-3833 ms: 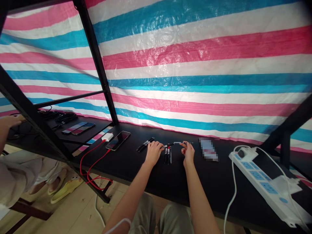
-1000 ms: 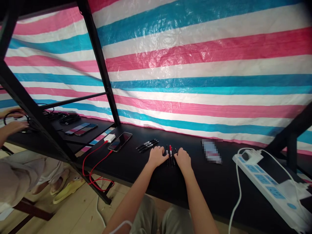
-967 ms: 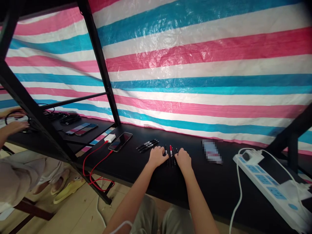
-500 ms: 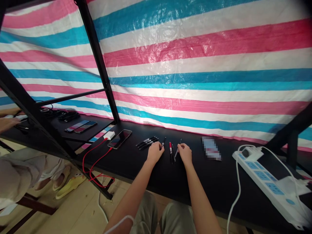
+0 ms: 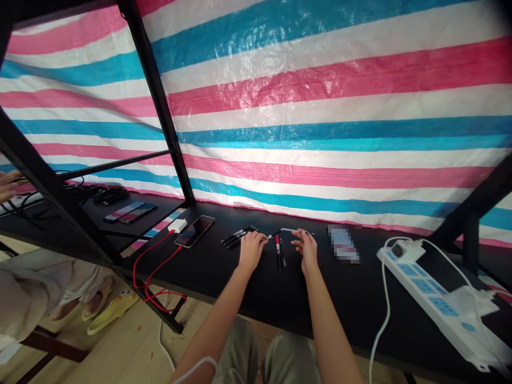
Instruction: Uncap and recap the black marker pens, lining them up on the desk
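My left hand (image 5: 252,250) is closed on a black pen barrel (image 5: 274,234), which points up and to the right. Between the fingers of my right hand (image 5: 306,248) is a thin, pale pen refill (image 5: 291,231), held nearly level, its left end close to or touching the barrel's end. Below and between the hands lie a pen part with a red section (image 5: 277,244) and a slim black pen part (image 5: 282,255). Several black pens (image 5: 236,236) rest side by side just left of my left hand.
A phone (image 5: 195,231) lies on the black table (image 5: 224,266), with a red cable and white charger (image 5: 177,226). A blurred-out packet (image 5: 343,244) and white power strip (image 5: 432,298) are to the right. Another person's hand (image 5: 8,186) is at far left, beyond a black frame.
My right hand has turned the refill from steeply slanted to nearly level and lifted it toward the barrel. The barrel in my left hand now tilts right, toward the refill.
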Demonstrator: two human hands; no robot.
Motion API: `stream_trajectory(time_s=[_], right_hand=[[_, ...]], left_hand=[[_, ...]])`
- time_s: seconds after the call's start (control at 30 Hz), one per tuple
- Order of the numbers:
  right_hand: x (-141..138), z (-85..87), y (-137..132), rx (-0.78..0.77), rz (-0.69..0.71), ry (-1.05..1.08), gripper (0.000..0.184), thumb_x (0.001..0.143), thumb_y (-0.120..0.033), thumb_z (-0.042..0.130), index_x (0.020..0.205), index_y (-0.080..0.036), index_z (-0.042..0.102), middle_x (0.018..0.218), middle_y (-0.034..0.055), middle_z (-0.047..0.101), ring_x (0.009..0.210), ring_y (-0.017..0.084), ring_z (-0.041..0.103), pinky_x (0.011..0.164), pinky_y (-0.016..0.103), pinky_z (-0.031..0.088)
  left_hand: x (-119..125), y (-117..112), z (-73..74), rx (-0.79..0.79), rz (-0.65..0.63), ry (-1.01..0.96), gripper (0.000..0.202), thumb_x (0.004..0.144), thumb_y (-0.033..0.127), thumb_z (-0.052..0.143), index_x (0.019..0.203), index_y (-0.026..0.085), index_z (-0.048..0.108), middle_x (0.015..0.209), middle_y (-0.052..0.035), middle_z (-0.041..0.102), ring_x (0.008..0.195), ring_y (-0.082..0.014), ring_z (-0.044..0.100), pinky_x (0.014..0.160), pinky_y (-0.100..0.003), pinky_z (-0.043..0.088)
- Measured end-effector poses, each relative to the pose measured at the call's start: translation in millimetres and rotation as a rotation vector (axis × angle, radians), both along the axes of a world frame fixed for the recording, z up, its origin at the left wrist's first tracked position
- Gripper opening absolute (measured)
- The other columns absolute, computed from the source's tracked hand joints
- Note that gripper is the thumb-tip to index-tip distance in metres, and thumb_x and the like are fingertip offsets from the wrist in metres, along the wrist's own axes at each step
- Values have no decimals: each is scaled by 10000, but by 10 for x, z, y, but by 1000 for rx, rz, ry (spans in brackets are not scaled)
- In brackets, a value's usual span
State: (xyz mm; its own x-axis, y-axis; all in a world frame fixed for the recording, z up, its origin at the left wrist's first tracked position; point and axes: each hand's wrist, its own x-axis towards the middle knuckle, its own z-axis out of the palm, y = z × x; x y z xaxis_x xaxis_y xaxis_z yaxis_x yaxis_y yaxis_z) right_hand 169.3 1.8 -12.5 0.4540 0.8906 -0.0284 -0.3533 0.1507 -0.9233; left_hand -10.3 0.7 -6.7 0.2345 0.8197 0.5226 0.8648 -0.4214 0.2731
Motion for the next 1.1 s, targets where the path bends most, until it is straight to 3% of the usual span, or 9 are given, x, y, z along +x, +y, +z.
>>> stream_trajectory(time_s=[0.33, 0.53, 0.73, 0.83, 1.0, 1.1], right_hand=[[-7, 15, -15, -43, -22, -127, 400, 673, -501, 472, 885, -166, 521, 851, 73, 660, 511, 124, 595, 374, 178, 283], [24, -27, 1, 14, -85, -314, 356, 702, -501, 455, 829, -176, 524, 641, -7, 601, 376, 65, 466, 370, 182, 256], [70, 30, -10, -18, 43, -171, 366, 651, -498, 525, 811, -169, 541, 569, -38, 518, 345, 42, 391, 338, 173, 142], [10, 34, -19, -29, 121, -219, 391, 641, -510, 538, 807, -156, 556, 598, -24, 530, 357, 42, 388, 338, 176, 145], [-152, 6, -54, -12, 393, -352, 568, 644, -501, 566, 1121, -218, 442, 671, -41, 573, 373, 53, 407, 347, 167, 193], [-171, -14, -58, -22, 457, -400, 592, 654, -504, 560, 1154, -216, 427, 641, -54, 559, 367, 48, 388, 359, 168, 219]], left_hand=[[-1, -35, 66, -64, -2, 27, 156, 856, 313, 433, 894, 255, 573, 887, 4, 555, 901, -151, 445, 783, -289, 294], [-15, -30, 59, -81, -49, 46, 142, 853, 282, 441, 862, 236, 576, 891, -7, 540, 905, -151, 440, 778, -280, 298], [-22, -31, 55, -64, -58, 7, 134, 849, 278, 450, 854, 220, 570, 888, -10, 542, 888, -152, 440, 778, -282, 305], [-1, -53, 76, -67, -104, 5, 138, 853, 278, 443, 862, 218, 567, 894, -8, 549, 891, -148, 444, 789, -281, 304], [1, -69, 106, -72, -87, -3, 157, 861, 290, 423, 884, 226, 565, 902, -6, 560, 900, -149, 449, 802, -287, 301], [-38, -56, 127, -62, -1, -19, 166, 859, 299, 424, 894, 234, 572, 918, -12, 569, 916, -164, 446, 811, -302, 296]])
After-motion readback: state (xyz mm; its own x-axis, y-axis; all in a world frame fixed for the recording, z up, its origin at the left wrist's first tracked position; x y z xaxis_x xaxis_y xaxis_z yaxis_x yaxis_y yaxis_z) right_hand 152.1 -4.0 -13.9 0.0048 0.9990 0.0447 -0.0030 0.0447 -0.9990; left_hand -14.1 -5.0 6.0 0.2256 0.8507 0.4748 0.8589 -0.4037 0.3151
